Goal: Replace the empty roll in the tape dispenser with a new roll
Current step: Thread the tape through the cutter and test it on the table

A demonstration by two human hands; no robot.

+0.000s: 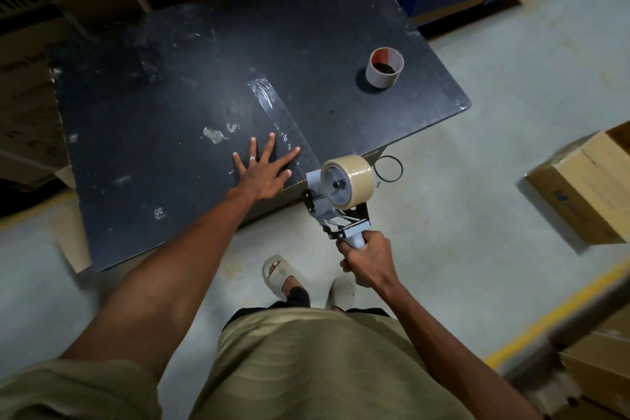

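Observation:
My right hand (370, 261) grips the grey handle of the tape dispenser (332, 211), held just off the table's near right edge. A full tan tape roll (354, 179) sits on its wheel. A strip of clear tape (283, 126) runs across the black table (153, 106) from the dispenser toward the middle. My left hand (264, 169) lies flat on the table with fingers spread, its index finger on the strip. The empty cardboard core (384, 67), red inside, stands on the table's far right.
A black ring (388, 169) lies on the concrete floor by the table edge. Cardboard boxes (579, 191) stand on the right and lower right. More boxes are stacked behind and left of the table. Yellow floor lines run at right.

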